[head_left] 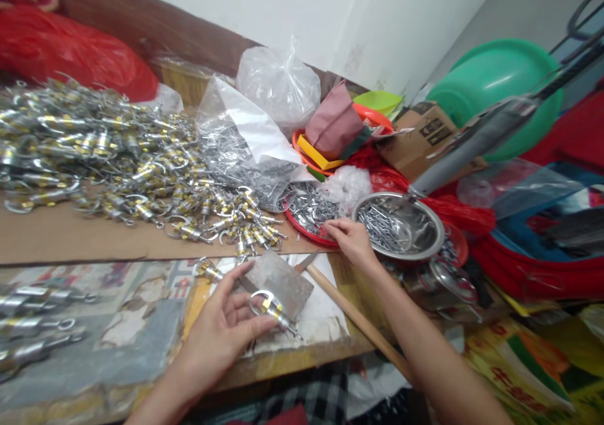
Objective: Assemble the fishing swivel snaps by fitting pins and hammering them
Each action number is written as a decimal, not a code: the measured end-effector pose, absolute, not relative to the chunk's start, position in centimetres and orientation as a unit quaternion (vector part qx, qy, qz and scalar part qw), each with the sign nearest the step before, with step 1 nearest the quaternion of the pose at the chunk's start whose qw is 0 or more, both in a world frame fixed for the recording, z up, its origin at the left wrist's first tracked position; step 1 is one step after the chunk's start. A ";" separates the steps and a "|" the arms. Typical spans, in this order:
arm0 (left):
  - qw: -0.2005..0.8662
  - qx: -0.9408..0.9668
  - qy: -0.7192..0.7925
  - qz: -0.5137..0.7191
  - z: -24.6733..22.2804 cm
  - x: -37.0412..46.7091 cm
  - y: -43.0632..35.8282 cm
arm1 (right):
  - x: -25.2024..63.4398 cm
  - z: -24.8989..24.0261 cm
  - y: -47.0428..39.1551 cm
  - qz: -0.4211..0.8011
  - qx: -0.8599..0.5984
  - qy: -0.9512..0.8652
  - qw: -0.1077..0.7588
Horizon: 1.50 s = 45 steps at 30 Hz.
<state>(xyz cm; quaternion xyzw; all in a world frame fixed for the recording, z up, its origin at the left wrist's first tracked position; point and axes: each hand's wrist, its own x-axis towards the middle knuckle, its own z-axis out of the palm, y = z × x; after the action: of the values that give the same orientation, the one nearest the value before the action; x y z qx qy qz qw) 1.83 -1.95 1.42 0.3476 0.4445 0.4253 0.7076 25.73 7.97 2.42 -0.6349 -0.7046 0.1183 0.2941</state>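
My left hand (231,318) is at the worktable's front edge, its fingers curled round a silver hook fitting (271,307) with a yellow band. That fitting is over a square metal block (280,285) lying on white paper. My right hand (348,236) has its thumb and fingertips pinched at the rim of a red tray (295,220) of small metal parts; whatever is between the fingertips is too small to make out. A hammer with a wooden handle (361,317) lies between my forearms, its head by the block.
A large heap of hook fittings (117,154) covers the back left. More fittings (38,324) lie at the front left. A steel bowl (434,227) of pins stands right of the tray. Plastic bags, a cardboard box (419,136) and a green basin (500,92) are behind.
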 end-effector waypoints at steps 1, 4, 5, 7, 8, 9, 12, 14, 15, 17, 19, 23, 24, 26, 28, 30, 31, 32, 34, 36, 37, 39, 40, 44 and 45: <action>0.709 0.345 0.444 0.426 1.4 1.8 -1.9 | 24.9 2.8 6.7 0.148 -0.625 -0.705 0.300; 0.711 0.342 0.446 0.422 1.3 1.7 -1.9 | 22.1 3.6 3.1 0.297 -0.562 -0.709 0.305; 0.711 0.344 0.448 0.419 1.3 1.7 -1.9 | 21.2 3.9 2.2 0.338 -0.536 -0.711 0.304; 0.709 0.350 0.448 0.418 1.2 1.7 -1.9 | 19.8 4.1 1.0 0.366 -0.486 -0.730 0.312; 0.707 0.352 0.448 0.418 1.2 1.7 -1.9 | 19.4 4.1 0.7 0.349 -0.467 -0.747 0.321; 0.707 0.353 0.447 0.419 1.2 1.7 -1.8 | 19.0 4.0 0.4 0.324 -0.448 -0.763 0.335; 0.710 0.352 0.441 0.421 1.3 1.7 -1.9 | 18.7 3.6 0.0 0.249 -0.399 -0.797 0.378; 0.717 0.348 0.433 0.422 1.4 1.7 -1.9 | 18.6 3.2 -0.4 0.200 -0.363 -0.821 0.394; 0.719 0.346 0.430 0.422 1.5 1.7 -1.9 | 18.6 3.1 -0.6 0.178 -0.342 -0.833 0.397; 0.721 0.343 0.429 0.423 1.5 1.8 -1.9 | 18.5 2.9 -0.9 0.147 -0.303 -0.853 0.399; 0.718 0.343 0.432 0.425 1.5 1.8 -2.0 | 18.4 2.9 -1.1 0.130 -0.276 -0.867 0.394; 0.717 0.345 0.429 0.427 1.4 1.8 -1.9 | 18.5 3.2 -1.2 0.109 -0.253 -0.891 0.360; 0.717 0.345 0.429 0.428 1.4 1.8 -1.9 | 18.5 3.2 -1.2 0.103 -0.255 -0.895 0.350; 0.716 0.344 0.429 0.429 1.3 1.7 -2.0 | 18.7 3.3 -1.2 0.094 -0.267 -0.901 0.329; 0.713 0.342 0.433 0.432 1.3 1.8 -2.0 | 18.9 3.3 -1.4 0.086 -0.273 -0.907 0.309; 0.710 0.341 0.436 0.435 1.3 1.8 -2.0 | 19.1 3.1 -1.8 0.067 -0.264 -0.916 0.293; 0.709 0.341 0.437 0.436 1.3 1.8 -2.0 | 19.1 3.0 -2.0 0.056 -0.259 -0.921 0.286; 0.708 0.341 0.438 0.436 1.3 1.9 -2.1 | 19.1 2.9 -2.3 0.050 -0.260 -0.923 0.280; 0.707 0.341 0.442 0.434 1.4 1.9 -2.1 | 19.1 2.7 -2.9 0.065 -0.282 -0.917 0.276; 0.705 0.342 0.447 0.431 1.4 1.9 -2.1 | 19.5 2.4 -3.4 0.106 -0.313 -0.902 0.277; 0.703 0.343 0.450 0.431 1.3 1.9 -2.1 | 19.9 2.2 -3.6 0.119 -0.331 -0.892 0.286; 0.698 0.343 0.454 0.434 1.2 1.9 -2.1 | 21.2 1.6 -3.8 0.104 -0.407 -0.849 0.322; 0.696 0.342 0.456 0.436 1.2 1.9 -2.1 | 22.0 1.2 -3.9 0.078 -0.464 -0.818 0.329; 0.690 0.347 0.464 0.433 1.0 2.0 -2.1 | 25.8 -0.3 -4.0 0.012 -0.644 -0.740 0.192; 0.688 0.349 0.466 0.434 1.0 2.0 -2.1 | 26.5 -0.5 -4.1 0.023 -0.652 -0.743 0.151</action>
<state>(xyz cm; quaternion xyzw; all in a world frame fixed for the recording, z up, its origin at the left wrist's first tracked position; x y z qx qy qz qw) 2.05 -2.13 0.99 0.3489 0.4665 0.4335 0.6876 26.50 -4.05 -0.47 -0.6518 -0.7428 0.0230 0.1514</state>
